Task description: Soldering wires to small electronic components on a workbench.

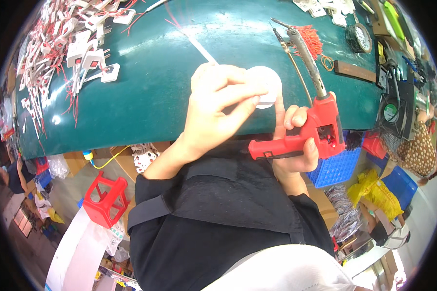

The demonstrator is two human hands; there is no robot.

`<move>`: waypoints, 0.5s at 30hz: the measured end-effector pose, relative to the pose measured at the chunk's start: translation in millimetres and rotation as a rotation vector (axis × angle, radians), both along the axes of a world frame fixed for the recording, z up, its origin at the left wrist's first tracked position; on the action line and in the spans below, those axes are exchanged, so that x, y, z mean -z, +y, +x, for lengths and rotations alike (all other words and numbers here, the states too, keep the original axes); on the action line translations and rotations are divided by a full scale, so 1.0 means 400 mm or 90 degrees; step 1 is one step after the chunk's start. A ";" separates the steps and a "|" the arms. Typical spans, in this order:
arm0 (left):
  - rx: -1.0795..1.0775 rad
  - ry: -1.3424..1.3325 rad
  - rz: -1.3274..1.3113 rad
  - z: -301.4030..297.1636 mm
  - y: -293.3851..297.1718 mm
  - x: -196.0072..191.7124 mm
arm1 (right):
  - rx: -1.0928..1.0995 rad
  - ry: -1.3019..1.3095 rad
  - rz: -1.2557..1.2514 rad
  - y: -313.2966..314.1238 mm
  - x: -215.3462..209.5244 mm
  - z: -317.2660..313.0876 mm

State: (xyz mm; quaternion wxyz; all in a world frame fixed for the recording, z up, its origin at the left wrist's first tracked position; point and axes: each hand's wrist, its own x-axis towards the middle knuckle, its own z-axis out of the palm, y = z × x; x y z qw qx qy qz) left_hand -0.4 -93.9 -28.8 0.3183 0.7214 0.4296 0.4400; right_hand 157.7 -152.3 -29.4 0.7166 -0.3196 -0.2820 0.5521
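My left hand point(211, 104) pinches a round white disc-shaped part point(272, 80) between thumb and fingers over the table's near side. From behind that hand a white cable point(203, 50) runs up and to the left, ending in thin red wires point(177, 24). My right hand point(298, 164) is wrapped round the handle of a red soldering gun point(320, 121), whose metal barrel points away from me. One finger of the right hand reaches up to the disc's right edge. My left fingers hide part of the disc's face.
A heap of white plugs with red wires point(82, 53) covers the table's far left. A soldering iron point(291, 56), red wire bundle point(310, 41), brown bar point(354, 71) and wire spool point(358, 38) lie at right. Below stand a red stool point(104, 201) and blue crate point(332, 169).
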 end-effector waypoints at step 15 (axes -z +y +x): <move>-0.051 0.060 0.040 0.033 0.019 0.004 | -0.109 -0.305 -0.214 -0.135 -0.166 0.215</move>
